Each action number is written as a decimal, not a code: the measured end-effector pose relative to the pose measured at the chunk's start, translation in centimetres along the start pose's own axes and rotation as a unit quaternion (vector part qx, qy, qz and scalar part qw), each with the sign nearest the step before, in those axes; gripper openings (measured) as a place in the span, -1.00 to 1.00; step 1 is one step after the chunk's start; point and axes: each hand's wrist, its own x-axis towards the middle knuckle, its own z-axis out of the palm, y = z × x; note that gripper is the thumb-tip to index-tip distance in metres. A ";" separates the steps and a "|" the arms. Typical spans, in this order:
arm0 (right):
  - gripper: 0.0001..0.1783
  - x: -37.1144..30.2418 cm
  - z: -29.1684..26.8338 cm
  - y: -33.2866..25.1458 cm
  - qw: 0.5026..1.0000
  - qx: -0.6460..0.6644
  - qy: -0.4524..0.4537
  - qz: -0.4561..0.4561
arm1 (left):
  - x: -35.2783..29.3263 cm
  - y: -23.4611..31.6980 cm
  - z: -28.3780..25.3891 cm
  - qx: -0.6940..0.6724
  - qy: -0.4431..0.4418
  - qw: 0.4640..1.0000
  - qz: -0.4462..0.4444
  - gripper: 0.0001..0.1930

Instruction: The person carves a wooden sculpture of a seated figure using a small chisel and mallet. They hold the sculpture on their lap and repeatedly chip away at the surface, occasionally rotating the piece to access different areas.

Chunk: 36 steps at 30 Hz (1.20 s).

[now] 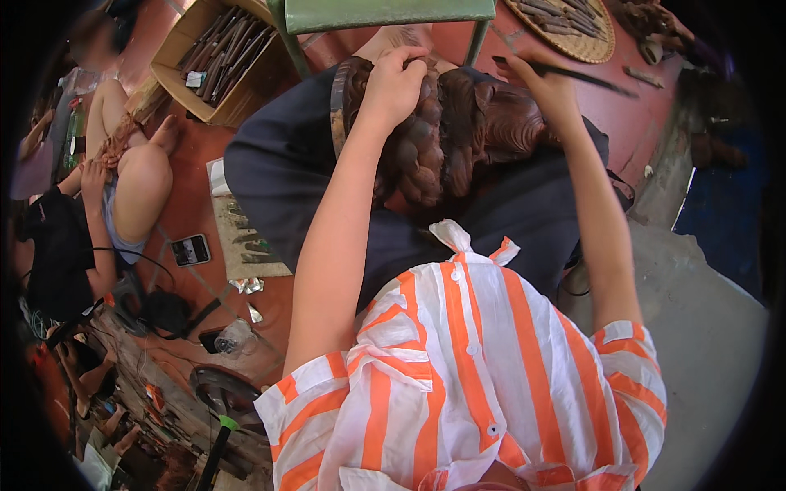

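Note:
A dark brown wood carving (422,151) with deep rounded and wavy relief lies across my lap, between my knees. My left hand (396,86) is closed over its upper part, with the fingers bent and the fingertips partly hidden. To the right, my right hand (550,92) grips a long, slim, dark carving tool (602,81), held just above the far right part of the carving. One end of the tool sticks out past the fingers toward the left; its outer end on the right is blurred.
A green stool (389,11) stands just beyond the carving. Carving tools fill a cardboard box (173,69) at far left and a round woven tray (604,51) at far right. Left on the tiled floor lie a phone (191,250) and a cloth (233,225); another person (143,184) sits there.

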 end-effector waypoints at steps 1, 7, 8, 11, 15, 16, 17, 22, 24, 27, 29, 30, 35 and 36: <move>-0.76 -1.3 0.2 -0.4 0.999 -0.021 0.029 -0.007 | -0.2 0.2 -0.2 0.005 0.002 1.000 0.001 -0.65; -0.89 -8.1 3.8 -1.1 0.995 0.030 0.091 0.029 | -0.2 0.6 -0.7 -0.009 -0.004 1.000 0.001 -0.66; -0.92 -8.5 4.1 -0.5 0.995 0.037 0.093 -0.012 | -0.3 0.8 -0.6 -0.008 -0.004 1.000 0.005 -0.66; -0.84 -8.5 5.1 -1.2 0.993 0.010 0.082 -0.079 | -0.3 1.0 -0.7 -0.011 -0.007 1.000 -0.009 -0.66; -0.83 -6.1 5.5 -2.5 0.998 0.019 0.064 -0.019 | -0.3 0.8 -0.6 -0.005 0.000 1.000 -0.013 -0.67; -0.84 -5.1 5.0 -2.6 0.999 -0.016 0.040 -0.034 | -0.3 0.8 -0.6 -0.005 -0.001 1.000 -0.010 -0.67; -0.85 -4.0 4.5 -2.6 0.997 -0.051 0.015 -0.048 | -0.3 0.8 -0.7 -0.005 -0.001 1.000 -0.007 -0.67; -0.79 0.9 3.4 -4.4 0.948 -0.258 -0.131 -0.135 | 0.0 0.6 -0.6 -0.012 -0.006 1.000 0.003 -0.66; -0.79 1.6 3.3 -5.5 0.929 -0.295 -0.180 -0.130 | -0.1 0.8 -0.4 -0.023 -0.001 1.000 -0.007 -0.66; -0.78 2.7 3.3 -5.5 0.904 -0.294 -0.271 -0.150 | -0.1 0.6 -0.4 -0.011 -0.006 1.000 0.003 -0.67; -0.78 2.9 3.5 -5.6 0.876 -0.305 -0.316 -0.200 | -0.2 0.5 -0.2 0.004 0.005 1.000 0.020 -0.67; -0.78 2.8 3.8 -5.9 0.861 -0.335 -0.320 -0.210 | -0.3 0.4 -0.3 0.012 0.009 1.000 0.027 -0.67; -0.80 4.1 2.2 -4.5 0.909 -0.235 -0.299 -0.170 | -0.2 0.6 -0.3 0.016 0.000 1.000 0.025 -0.67; -0.79 4.4 1.6 -4.4 0.931 -0.209 -0.290 -0.073 | -0.1 0.5 -0.3 0.012 0.003 1.000 0.018 -0.67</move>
